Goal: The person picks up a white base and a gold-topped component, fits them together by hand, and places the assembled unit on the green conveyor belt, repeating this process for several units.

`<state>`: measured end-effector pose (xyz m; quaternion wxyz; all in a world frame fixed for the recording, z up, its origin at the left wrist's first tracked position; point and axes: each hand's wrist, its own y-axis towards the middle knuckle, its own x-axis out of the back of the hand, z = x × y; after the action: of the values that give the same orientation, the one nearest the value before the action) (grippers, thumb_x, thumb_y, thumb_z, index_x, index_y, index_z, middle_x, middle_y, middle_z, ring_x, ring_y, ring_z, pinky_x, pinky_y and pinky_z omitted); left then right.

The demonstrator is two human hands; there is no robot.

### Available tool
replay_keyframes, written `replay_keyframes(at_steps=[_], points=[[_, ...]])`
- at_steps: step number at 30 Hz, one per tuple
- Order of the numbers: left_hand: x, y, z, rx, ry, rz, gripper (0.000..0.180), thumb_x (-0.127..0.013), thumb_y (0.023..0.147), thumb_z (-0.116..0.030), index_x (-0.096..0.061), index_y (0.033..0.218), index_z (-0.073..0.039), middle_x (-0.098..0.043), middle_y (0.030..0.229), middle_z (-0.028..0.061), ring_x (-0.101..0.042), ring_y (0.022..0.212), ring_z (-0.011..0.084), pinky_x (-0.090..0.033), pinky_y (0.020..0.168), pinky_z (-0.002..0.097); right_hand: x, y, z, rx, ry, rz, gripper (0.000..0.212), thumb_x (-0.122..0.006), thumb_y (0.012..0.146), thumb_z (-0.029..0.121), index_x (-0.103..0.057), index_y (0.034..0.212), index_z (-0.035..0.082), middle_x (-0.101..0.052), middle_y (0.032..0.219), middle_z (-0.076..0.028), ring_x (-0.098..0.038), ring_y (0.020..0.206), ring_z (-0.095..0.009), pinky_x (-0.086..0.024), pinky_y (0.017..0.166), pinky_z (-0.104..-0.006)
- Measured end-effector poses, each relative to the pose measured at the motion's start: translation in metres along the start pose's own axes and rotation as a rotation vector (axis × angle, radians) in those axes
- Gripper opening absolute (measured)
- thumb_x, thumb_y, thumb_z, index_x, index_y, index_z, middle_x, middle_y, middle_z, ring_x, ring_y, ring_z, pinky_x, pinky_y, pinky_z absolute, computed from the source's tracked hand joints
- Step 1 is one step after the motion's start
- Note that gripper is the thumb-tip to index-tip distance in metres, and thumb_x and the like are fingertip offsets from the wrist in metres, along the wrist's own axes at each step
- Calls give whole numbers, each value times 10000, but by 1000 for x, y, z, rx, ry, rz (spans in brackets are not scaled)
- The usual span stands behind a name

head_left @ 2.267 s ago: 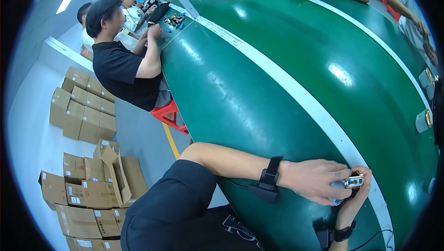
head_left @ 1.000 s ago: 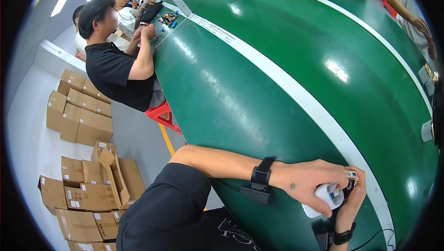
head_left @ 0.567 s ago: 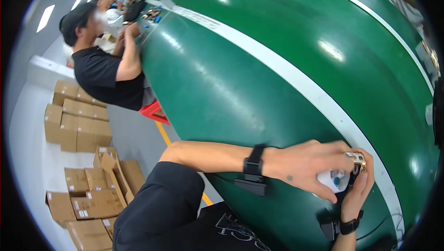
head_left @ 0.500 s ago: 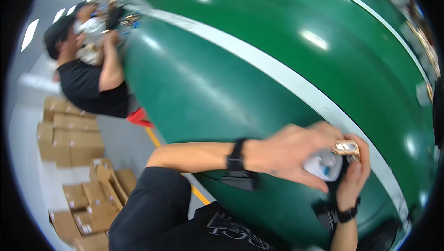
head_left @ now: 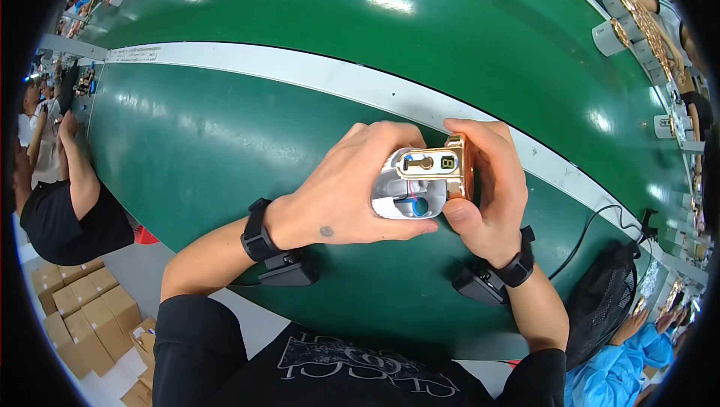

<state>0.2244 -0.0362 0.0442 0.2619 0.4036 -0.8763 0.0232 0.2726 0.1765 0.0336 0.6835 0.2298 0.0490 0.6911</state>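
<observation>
My left hand (head_left: 341,182) is wrapped round a white, cup-like plastic housing (head_left: 386,206), tilted so that its open end shows. Inside it I see a blue round part (head_left: 420,206) and a thin red wire. My right hand (head_left: 499,189) grips a shiny copper-gold end piece (head_left: 468,171) between thumb and fingers. A gold-rimmed white strip (head_left: 416,164) with a small dark square reaches from that piece over the housing's mouth. The two parts meet or nearly meet; whether they are joined I cannot tell.
A white strip (head_left: 300,69) divides my green table (head_left: 202,144) from a green surface beyond. At the right lie a black mesh bag (head_left: 604,302) and a cable (head_left: 577,246). White-and-gold units (head_left: 609,36) line the far right. Cartons (head_left: 105,324) and a co-worker (head_left: 71,212) are at left.
My view has swung, so both hands now appear nearer the middle. The housing's open end and the gold-rimmed strip now face up more plainly. Both hands still hold their parts.
</observation>
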Motion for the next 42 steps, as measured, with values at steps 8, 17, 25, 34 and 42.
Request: replay_keyframes(at_steps=[8, 17, 25, 34, 42], points=[[1, -1, 6, -125, 96, -43, 709, -927, 651, -345, -568, 1183, -43, -651, 1058, 102, -602, 929, 315, -479, 855, 415, 5, 3, 0, 161, -119, 2, 715, -813, 788, 470, -631, 1283, -12, -611, 1094, -145, -624, 931, -243, -517, 772, -327], [4, 4, 2, -78, 113, -54, 736, -940, 627, -286, -600, 1234, -47, -689, 1118, 97, -632, 917, 272, -528, 817, 381, 6, 4, -1, 160, -161, 16, 738, -805, 791, 513, -634, 1281, -11, -611, 1120, -152, -636, 944, -247, -529, 778, -328], [5, 4, 3, -94, 118, -45, 757, -936, 630, -305, -600, 1254, -36, -681, 1090, 104, -624, 926, 271, -524, 819, 382, 4, 6, -1, 178, -135, 30, 724, -853, 757, 442, -631, 1281, -6, -611, 1129, -151, -642, 953, -261, -541, 798, -340], [5, 3, 4, -145, 126, -91, 727, -925, 618, -260, -611, 1232, -30, -681, 1046, 92, -626, 875, 278, -493, 822, 374, 2, 6, 6, 182, -191, 68, 740, -902, 696, 389, -641, 1280, 16, -612, 1128, -135, -638, 966, -265, -547, 799, -351], [6, 4, 7, -191, 204, -125, 731, -911, 615, -245, -617, 1246, -23, -667, 1008, 96, -620, 864, 286, -499, 828, 394, 2, 7, 7, 177, -256, 149, 768, -906, 667, 393, -651, 1291, 25, -592, 1186, -130, -602, 1025, -265, -527, 823, -361]])
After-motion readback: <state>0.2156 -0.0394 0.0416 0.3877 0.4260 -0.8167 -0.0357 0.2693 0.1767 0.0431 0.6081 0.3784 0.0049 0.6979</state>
